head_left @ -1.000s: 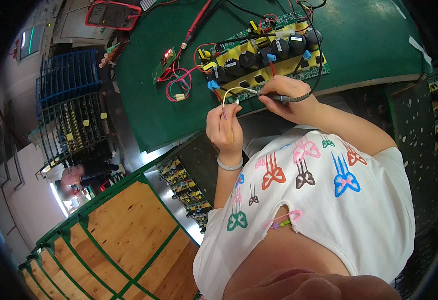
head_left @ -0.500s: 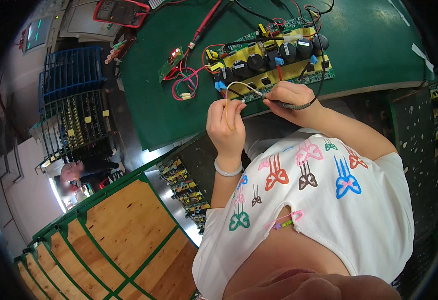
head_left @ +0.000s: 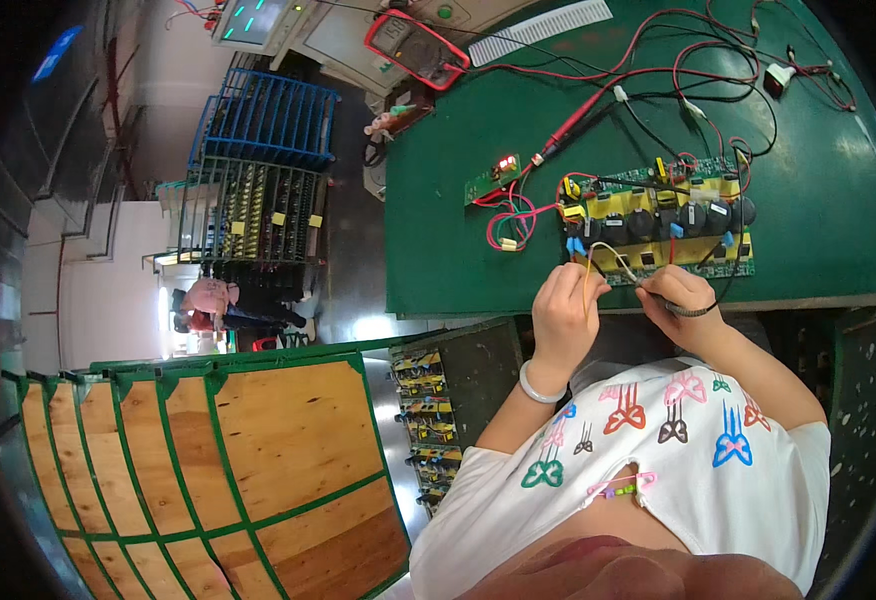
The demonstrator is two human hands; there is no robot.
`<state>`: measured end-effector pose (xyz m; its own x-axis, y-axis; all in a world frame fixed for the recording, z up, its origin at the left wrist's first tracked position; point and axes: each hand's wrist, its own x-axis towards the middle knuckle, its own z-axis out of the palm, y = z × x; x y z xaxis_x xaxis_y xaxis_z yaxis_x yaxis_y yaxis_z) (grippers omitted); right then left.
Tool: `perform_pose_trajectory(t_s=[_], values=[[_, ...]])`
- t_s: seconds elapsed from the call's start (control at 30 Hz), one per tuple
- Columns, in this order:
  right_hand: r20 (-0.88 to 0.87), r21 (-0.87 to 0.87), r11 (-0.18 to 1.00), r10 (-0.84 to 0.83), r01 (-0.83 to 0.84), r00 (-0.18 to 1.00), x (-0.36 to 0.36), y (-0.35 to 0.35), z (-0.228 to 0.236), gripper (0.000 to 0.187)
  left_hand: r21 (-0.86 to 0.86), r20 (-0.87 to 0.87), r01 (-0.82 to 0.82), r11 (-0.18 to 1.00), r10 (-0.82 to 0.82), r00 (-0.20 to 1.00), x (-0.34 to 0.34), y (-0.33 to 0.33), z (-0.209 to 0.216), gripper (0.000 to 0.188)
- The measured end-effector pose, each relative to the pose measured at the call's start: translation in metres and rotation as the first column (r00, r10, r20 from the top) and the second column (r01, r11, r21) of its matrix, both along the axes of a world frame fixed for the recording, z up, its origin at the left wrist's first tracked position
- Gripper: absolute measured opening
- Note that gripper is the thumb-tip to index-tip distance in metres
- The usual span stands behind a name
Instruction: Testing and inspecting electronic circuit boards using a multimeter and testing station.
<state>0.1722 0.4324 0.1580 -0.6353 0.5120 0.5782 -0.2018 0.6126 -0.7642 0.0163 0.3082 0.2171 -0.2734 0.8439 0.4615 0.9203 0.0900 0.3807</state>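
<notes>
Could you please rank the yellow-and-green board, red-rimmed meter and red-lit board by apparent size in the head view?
1. Yellow-and-green board
2. Red-rimmed meter
3. Red-lit board

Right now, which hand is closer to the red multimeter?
Left. In the picture, the left hand is below-right of the red multimeter; the right hand is farther right.

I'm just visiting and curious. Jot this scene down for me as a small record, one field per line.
Left hand: pinches a thin pale wire
Right hand: grips a dark cable, fingertips near the wire's far end
Just beyond: large circuit board with black round parts
To its left: small board, red lights lit
Far left: red-framed meter
Surface: green table
</notes>
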Motion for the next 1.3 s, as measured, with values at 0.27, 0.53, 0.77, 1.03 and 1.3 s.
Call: perform_pose_trajectory(t_s=[0.27, 0.53, 0.77, 1.03, 1.3], values=[[-0.011, -0.025, 1.0, 0.005, -0.005, 1.0, 0.0, -0.001, 0.001, 0.018, -0.016, -0.042, 0.019, 1.0, -0.02, 0.999, -0.001, 0.001, 0.001, 0.013], [-0.13, 0.071, 0.997, -0.025, 0.035, 0.991, 0.012, 0.015, 0.004, 0.018, -0.02, -0.034, 0.015, 1.0, -0.016, 0.999, -0.001, 0.003, 0.003, 0.015], [-0.139, 0.031, 0.997, -0.069, 0.074, 0.988, 0.014, 0.016, -0.004, 0.016, -0.069, -0.06, 0.028, 0.997, -0.032, 0.998, -0.002, 0.003, 0.003, 0.013], [-0.127, 0.058, 0.994, -0.085, 0.093, 0.988, 0.01, 0.015, -0.005, 0.016, -0.08, -0.048, 0.021, 0.997, -0.025, 0.999, -0.002, 0.003, 0.003, 0.013], [-0.11, 0.087, 0.991, -0.093, 0.102, 0.99, 0.01, 0.015, -0.006, 0.016, -0.075, -0.045, 0.027, 0.997, -0.03, 0.999, -0.003, 0.005, 0.004, 0.014]])
